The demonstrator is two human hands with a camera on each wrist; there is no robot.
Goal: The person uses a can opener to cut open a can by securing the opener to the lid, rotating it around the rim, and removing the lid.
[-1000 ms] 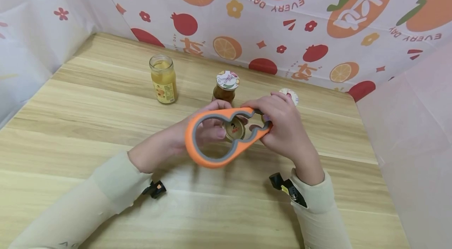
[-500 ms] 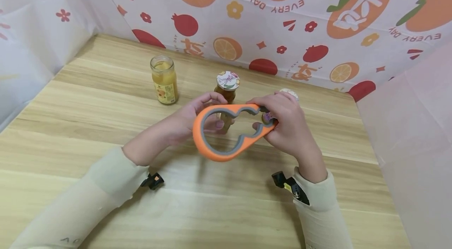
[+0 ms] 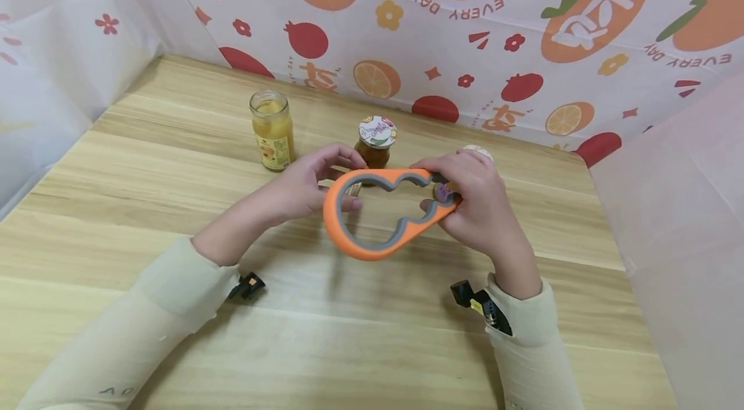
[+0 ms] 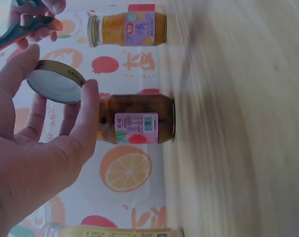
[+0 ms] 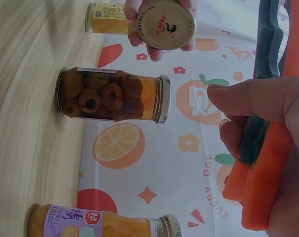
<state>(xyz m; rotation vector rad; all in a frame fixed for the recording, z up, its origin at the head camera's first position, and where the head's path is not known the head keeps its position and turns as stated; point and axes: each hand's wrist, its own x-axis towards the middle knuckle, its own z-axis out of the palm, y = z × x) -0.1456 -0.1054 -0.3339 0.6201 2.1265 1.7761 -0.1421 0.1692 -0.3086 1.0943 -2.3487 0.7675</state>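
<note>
My left hand [image 3: 293, 190] pinches a round gold jar lid [image 4: 58, 81] by its rim. The lid's pale inside faces the left wrist camera, and its printed top shows in the right wrist view. My right hand [image 3: 479, 203] grips the narrow end of an orange and grey jar opener [image 3: 332, 213], its wide loop pointing left, held above the table. Beyond the left hand stands an uncovered jar of yellow fruit [image 3: 274, 139]. A capped jar of dark round fruit [image 5: 105, 96] stands between the hands, further back. Behind the right hand is a capped jar with a purple label [image 4: 139, 30], mostly hidden in the head view.
The wooden table [image 3: 325, 345] carries the jars in a loose row toward its back. A fruit-printed cloth [image 3: 430, 42] hangs behind it, with pale sheeting at the left and right sides. A small black camera [image 3: 247, 287] is on the left wrist, another on the right.
My left hand has drawn the lid leftward, away from the jar opener, and turned it so its top no longer faces the head camera. The opener has shifted slightly right and up.
</note>
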